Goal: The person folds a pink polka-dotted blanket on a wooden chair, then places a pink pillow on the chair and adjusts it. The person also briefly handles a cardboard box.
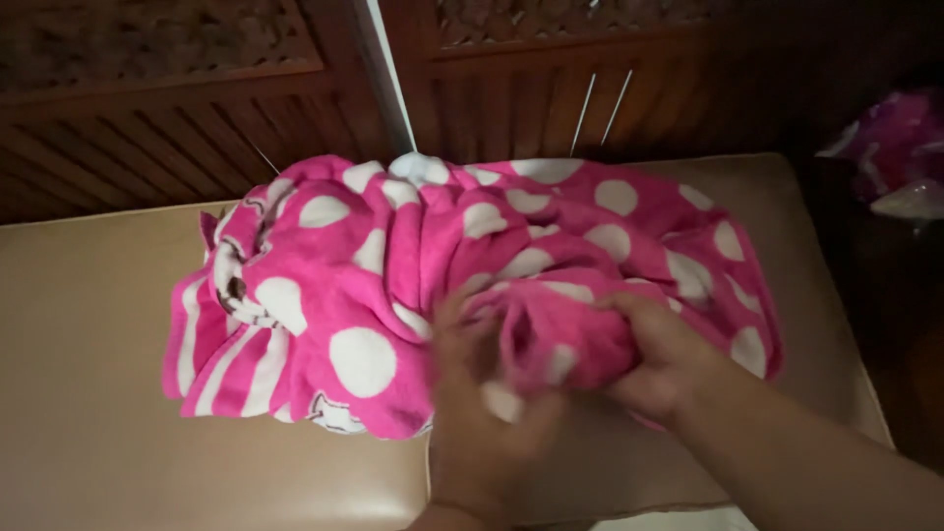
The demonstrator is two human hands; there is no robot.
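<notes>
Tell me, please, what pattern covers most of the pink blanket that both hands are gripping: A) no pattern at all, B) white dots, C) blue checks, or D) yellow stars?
B: the pink blanket, bunched under the left hand and right hand, shows large white dots across most of its surface.

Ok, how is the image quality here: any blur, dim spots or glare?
Head view: both the left hand and right hand are motion-smeared where they bunch the pink spotted blanket; the wooden panels behind sit in dim shadow; no glare on the tan cushion.
</notes>
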